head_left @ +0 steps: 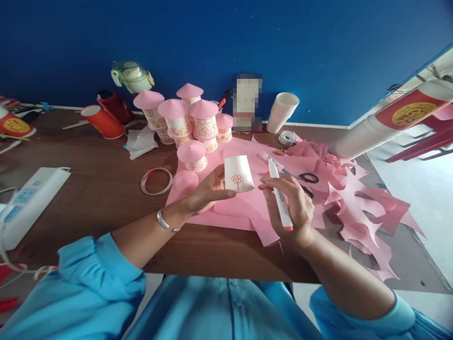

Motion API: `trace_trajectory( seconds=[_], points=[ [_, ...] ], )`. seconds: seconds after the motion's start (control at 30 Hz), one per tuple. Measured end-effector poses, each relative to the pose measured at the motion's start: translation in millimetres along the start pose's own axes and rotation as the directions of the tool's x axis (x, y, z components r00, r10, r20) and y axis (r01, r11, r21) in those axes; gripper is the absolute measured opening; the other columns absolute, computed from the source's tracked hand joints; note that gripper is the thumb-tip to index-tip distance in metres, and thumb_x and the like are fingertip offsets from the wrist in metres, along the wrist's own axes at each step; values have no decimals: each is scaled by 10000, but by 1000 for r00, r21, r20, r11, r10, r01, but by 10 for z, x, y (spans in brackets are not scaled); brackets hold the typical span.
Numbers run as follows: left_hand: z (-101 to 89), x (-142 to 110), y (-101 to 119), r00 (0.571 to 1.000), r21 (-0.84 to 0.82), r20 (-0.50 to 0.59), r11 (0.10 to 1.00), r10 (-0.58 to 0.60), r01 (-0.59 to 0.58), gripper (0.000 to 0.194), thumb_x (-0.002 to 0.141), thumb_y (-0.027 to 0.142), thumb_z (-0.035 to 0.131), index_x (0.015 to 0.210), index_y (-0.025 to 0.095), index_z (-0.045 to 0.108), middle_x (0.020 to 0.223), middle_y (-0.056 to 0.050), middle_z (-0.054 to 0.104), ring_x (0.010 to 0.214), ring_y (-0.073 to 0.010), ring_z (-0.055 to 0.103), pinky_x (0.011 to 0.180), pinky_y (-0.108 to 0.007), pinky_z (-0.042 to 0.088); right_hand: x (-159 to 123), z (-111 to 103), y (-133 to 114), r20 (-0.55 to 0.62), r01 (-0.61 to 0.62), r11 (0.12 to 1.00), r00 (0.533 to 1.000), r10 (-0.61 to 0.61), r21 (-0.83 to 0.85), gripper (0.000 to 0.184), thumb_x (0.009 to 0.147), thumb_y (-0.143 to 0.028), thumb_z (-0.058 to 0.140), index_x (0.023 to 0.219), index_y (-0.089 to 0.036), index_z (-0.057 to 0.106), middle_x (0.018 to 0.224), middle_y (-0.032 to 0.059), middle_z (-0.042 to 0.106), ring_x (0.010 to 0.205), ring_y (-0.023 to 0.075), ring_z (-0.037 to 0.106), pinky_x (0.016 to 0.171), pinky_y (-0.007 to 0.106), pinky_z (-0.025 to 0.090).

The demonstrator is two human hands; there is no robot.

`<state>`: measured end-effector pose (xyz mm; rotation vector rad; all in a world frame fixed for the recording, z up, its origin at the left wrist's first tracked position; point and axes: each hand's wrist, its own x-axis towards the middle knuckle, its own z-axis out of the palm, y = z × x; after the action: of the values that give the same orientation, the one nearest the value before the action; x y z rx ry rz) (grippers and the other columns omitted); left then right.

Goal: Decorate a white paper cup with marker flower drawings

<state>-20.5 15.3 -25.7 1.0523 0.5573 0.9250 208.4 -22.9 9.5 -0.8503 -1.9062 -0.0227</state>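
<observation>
My left hand (pixel 208 191) grips a white paper cup (pixel 238 165) from its left side, thumb along the lower edge. An orange flower is drawn on the cup's near face. Between the fingers of my right hand (pixel 295 203) is a white marker (pixel 281 200) with an orange end, held apart from the cup to its right. Pink paper sheets (pixel 233 208) lie beneath both hands. Just behind the left hand stand several small paper-cup towers (pixel 203 127) with pink cone roofs and orange drawings.
Scissors (pixel 307 178) and pink paper scraps (pixel 357 198) lie at right, near a long leaning stack of cups (pixel 382 123). A tape roll (pixel 156 182), red cup (pixel 102 122) and power strip (pixel 35 203) are at left. Another white cup stack (pixel 282 112) stands by the blue wall.
</observation>
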Motion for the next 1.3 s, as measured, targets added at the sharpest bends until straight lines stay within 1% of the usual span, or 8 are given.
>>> trace_trajectory(
  seconds=[0.2,0.4,0.57,0.7,0.8,0.93,1.13,1.3],
  points=[
    [13,13,32,999,-27,34,999,21,-20,598,844,322,868,1402,279,658,1391,-97,712,1333,-303,629,1150,-475,477,4,17,6,93,-18,997,995,25,-78,404,995,-177,700,1372,-242,569,1142,91,767,1034,244,763,812,383,668],
    [-12,-18,8,992,-64,124,998,30,-23,562,886,302,817,1424,284,657,1378,-98,726,1286,-281,662,1105,-431,516,-33,50,16,89,38,998,996,-33,-50,384,986,-124,697,1340,-241,604,1111,77,775,998,232,775,833,373,663],
    [85,-15,71,990,-49,142,999,-9,16,546,858,357,859,1363,250,682,1371,-121,728,1289,-323,666,1107,-469,500,-65,86,-3,152,60,998,987,-62,15,445,993,-86,662,1392,-271,589,1131,68,778,966,205,779,781,326,652],
    [108,-17,90,996,-24,86,999,-31,33,576,832,341,886,1360,261,670,1353,-113,729,1292,-333,652,1103,-482,486,-34,44,-1,98,97,995,990,-97,5,439,998,-103,653,1397,-281,605,1039,46,760,857,188,751,726,310,637],
    [68,-19,82,998,42,42,999,-36,35,609,823,325,888,1382,263,655,1359,-104,714,1321,-334,616,1109,-486,473,21,-38,-2,46,147,989,988,-146,-7,391,1031,-177,620,1412,-264,624,958,49,695,777,183,690,655,313,601],
    [5,-17,49,997,47,75,999,-11,8,562,853,323,848,1379,260,658,1386,-97,695,1337,-323,593,1128,-481,455,70,-93,-27,10,130,992,992,-130,-5,310,1009,-147,624,1307,-211,680,923,53,673,745,178,667,629,312,579],
    [-46,-29,-33,998,12,69,1000,1,-2,454,871,303,834,1298,274,685,1331,-75,701,1254,-282,627,1052,-413,477,75,-43,-69,22,105,992,994,-107,75,255,949,-87,649,1173,-209,639,841,19,732,692,169,716,598,291,606],
    [23,-29,36,999,35,48,999,-14,12,434,855,283,859,1260,266,703,1196,-54,706,1103,-230,629,974,-375,486,78,-37,-78,37,149,985,988,-153,88,204,942,-85,669,1110,-195,634,831,28,733,678,165,724,603,285,625]
  ],
)
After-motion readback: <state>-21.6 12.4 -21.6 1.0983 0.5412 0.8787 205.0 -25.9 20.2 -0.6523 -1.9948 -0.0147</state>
